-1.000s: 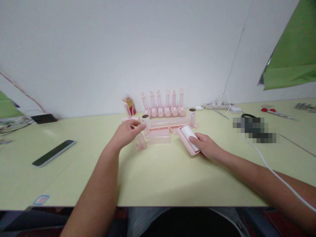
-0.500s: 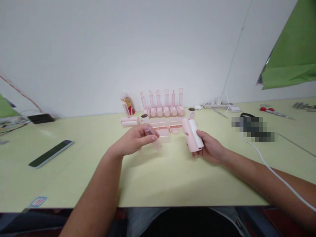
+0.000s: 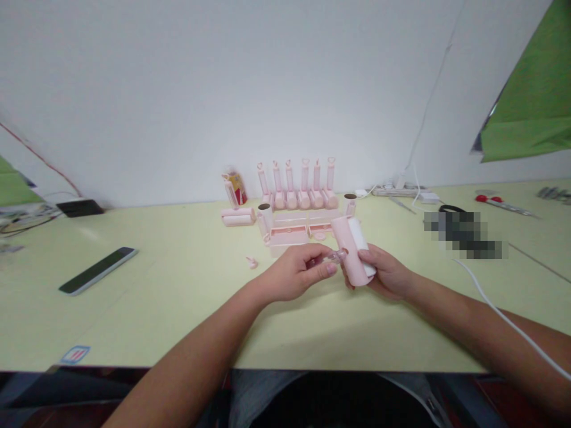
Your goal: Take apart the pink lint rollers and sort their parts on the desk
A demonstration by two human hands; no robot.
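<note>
My right hand (image 3: pixel 384 270) is closed around a lint roller head (image 3: pixel 352 252), a pink curved shell with a white roll inside, tilted above the table. A clear pinkish handle tube (image 3: pixel 332 257) is pinched between thumb and fingers of my left hand (image 3: pixel 292 270). Its far end meets the small hole in the side of the pink shell; how deep it sits I cannot tell. On the table to the left of my left hand lies a small pink part (image 3: pixel 252 261). Behind the hands stands an open pink box (image 3: pixel 288 236) with a clear lid.
Along the wall stand several pink lint rollers (image 3: pixel 304 196) with upright handles. Another roller head (image 3: pixel 238 217) lies left, beside an upright cardboard-cored roll (image 3: pixel 264 220). A phone (image 3: pixel 99 271) rests at left. A white cable (image 3: pixel 499 315) crosses my right forearm.
My left hand has moved right, bringing the clear handle tube from apart to the hole in the pink shell. The small pink part on the table has come into view.
</note>
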